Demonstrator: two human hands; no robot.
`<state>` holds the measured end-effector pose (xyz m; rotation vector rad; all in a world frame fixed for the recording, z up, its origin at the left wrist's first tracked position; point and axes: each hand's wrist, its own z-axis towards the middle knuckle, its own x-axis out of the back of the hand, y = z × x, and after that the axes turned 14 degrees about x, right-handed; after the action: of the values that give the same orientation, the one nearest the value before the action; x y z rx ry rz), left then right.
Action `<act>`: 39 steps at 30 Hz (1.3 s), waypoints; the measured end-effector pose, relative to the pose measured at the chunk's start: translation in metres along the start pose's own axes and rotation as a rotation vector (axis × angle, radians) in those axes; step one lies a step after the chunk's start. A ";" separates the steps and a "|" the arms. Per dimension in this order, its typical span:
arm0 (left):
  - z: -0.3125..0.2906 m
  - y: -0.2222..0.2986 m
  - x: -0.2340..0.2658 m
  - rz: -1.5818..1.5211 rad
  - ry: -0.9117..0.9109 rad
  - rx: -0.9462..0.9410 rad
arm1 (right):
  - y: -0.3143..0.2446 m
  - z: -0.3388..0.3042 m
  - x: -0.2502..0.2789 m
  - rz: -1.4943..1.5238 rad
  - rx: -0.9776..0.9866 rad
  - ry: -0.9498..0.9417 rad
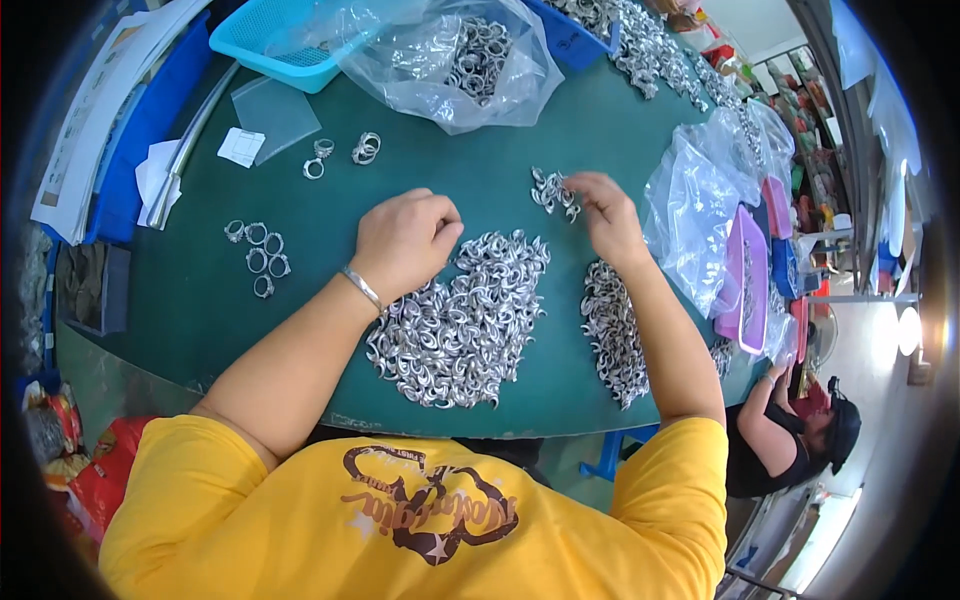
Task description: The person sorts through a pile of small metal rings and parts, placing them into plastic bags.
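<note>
Yellow T-shirt cloth (pixel 270 520) fills the foreground, just below the curved near edge of the green desk (pixel 190 310). Close to that edge lies a large heap of curved silver-coloured metal pieces (pixel 465 325), and right of it a narrower heap (pixel 612 330), partly behind the right forearm. A strip of green surface runs between the two heaps and widens toward the far side; a broader stretch lies left of the left hand (pixel 408 236), reaching to a loose group of rings (pixel 266 250). Farther out, a clear plastic bag (pixel 415 85) and a turquoise basket (pixel 290 72) border the room ahead, while another clear bag (pixel 690 205) and a pink tray (pixel 741 275) close in the right.

Both forearms come in from below and angle forward. The left hand, a bracelet (pixel 362 288) at its wrist, rests at the large heap's upper left with fingers curled inward; whether they grip anything cannot be told. The right hand reaches farther, bent fingers at the edge of a small cluster of metal pieces (pixel 550 190); a grasp there cannot be confirmed.
</note>
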<state>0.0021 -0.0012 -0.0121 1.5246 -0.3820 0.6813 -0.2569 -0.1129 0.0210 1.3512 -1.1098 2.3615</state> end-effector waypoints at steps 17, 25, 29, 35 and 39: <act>-0.003 0.006 0.006 0.035 -0.061 0.077 | -0.045 -0.040 -0.023 -0.129 -0.278 0.224; -0.001 0.007 0.006 0.025 -0.062 0.087 | -0.048 -0.033 -0.030 -0.199 -0.273 0.247; -0.003 0.011 0.010 0.031 -0.076 0.097 | -0.044 -0.035 -0.028 -0.169 -0.272 0.232; -0.002 0.009 0.005 0.028 -0.062 0.061 | -0.041 -0.040 -0.013 -0.192 -0.246 0.325; -0.002 0.008 0.005 0.038 -0.068 0.087 | -0.039 -0.033 -0.031 -0.266 -0.191 0.228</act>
<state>0.0008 0.0008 -0.0026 1.6299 -0.4383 0.6843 -0.2415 -0.0570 0.0056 1.0606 -0.9917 2.0973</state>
